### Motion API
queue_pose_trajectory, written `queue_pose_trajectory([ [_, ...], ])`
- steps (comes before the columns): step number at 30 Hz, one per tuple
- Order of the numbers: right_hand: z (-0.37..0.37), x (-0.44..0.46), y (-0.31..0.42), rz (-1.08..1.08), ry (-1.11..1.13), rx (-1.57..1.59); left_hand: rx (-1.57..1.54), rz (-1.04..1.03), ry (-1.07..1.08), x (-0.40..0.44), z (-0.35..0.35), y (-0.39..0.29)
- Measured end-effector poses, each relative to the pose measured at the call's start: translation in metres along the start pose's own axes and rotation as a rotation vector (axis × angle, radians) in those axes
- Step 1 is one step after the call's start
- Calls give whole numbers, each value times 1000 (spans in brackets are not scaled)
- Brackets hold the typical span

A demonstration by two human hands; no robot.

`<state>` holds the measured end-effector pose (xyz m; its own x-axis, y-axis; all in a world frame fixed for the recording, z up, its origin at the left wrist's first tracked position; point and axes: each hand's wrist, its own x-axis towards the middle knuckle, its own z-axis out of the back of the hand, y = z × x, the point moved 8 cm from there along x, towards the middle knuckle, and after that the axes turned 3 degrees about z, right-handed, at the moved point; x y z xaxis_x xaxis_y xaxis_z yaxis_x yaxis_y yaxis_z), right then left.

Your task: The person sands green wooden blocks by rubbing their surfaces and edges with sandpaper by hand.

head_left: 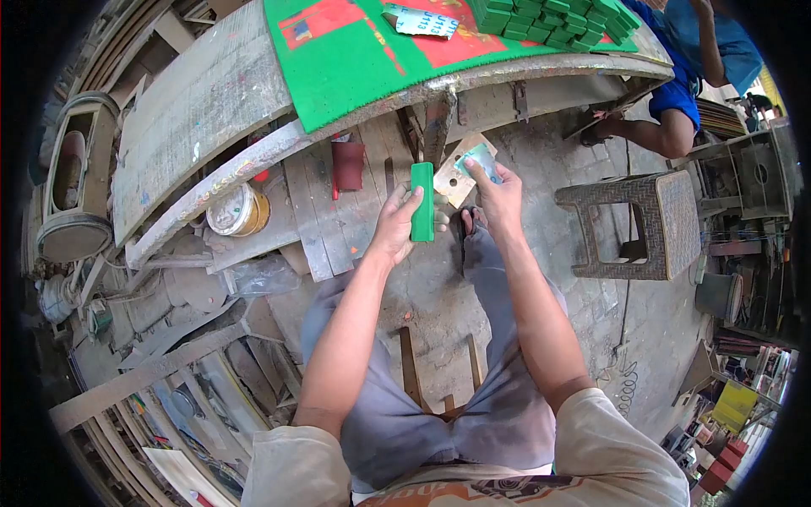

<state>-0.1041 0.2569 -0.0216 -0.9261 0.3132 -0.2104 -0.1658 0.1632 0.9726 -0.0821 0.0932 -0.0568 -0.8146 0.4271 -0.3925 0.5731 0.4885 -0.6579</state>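
Note:
My left hand (394,224) is closed round a narrow green wooden block (422,201), held upright with the thumb across its face. To the right of it, my right hand (502,196) pinches a thin, pale blue-green piece of what looks like sandpaper (481,160), smeared with green. The two hands are apart, over the gap between my knees and the table edge. A stack of similar green blocks (553,24) lies on the table's green-and-red surface (329,84). Near it is a torn printed scrap (422,23), also like sandpaper.
Below the table are a paint bucket (239,210), a dark red container (347,166) and a board with holes (454,182). A woven-pattern stool (634,224) stands to the right. Another person in blue (676,93) is at the far right. Wooden frames (169,380) fill the lower left.

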Motion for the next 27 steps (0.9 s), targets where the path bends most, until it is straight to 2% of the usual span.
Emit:
queue_pose_trajectory([
  [2, -4, -1, -1, -13, 62, -20, -15, -18, 38, 5, 5, 3],
  [4, -26, -13, -4, -51, 369, -406, -157, 9, -16, 7, 11, 5],
  [5, -27, -15, -5, -51, 369, -406, -157, 9, -16, 8, 11, 6],
  [7, -41, -24, -15, 31, 548, -729, -138, 34, -128, 6, 10, 6],
  [9, -42, -22, -18, 61, 511, -743, -59, 56, -179, 3, 13, 8],
  [11, -27, -14, -13, 8, 295, -744, 352, -10, -69, 4, 12, 5],
  [12, -20, -8, -17, -5, 227, -656, 549, -105, -126, 2, 8, 0],
  [13, -18, -7, -23, -5, 226, -657, 548, -105, -125, 0, 7, -1],
  [15, -3, -4, -18, 44, -14, -490, 504, -94, -99, -4, 3, -4],
  [16, -5, -3, -16, 48, -11, -489, 504, -99, -100, -3, 4, -5],
  [19, 10, -9, 0, 84, -240, -83, 442, -68, -74, -5, 6, -3],
  [21, 4, -8, 1, 119, -184, -54, 345, -90, -132, -4, 7, -5],
  [23, -14, -1, -21, 154, 80, -405, 324, -112, -120, -5, 6, -6],
  [25, -35, -16, -27, 135, 240, -664, 309, -125, -112, -4, 12, -4],
  [27, -50, -30, -45, 36, 399, -777, 223, -288, -184, 0, 28, -15],
])
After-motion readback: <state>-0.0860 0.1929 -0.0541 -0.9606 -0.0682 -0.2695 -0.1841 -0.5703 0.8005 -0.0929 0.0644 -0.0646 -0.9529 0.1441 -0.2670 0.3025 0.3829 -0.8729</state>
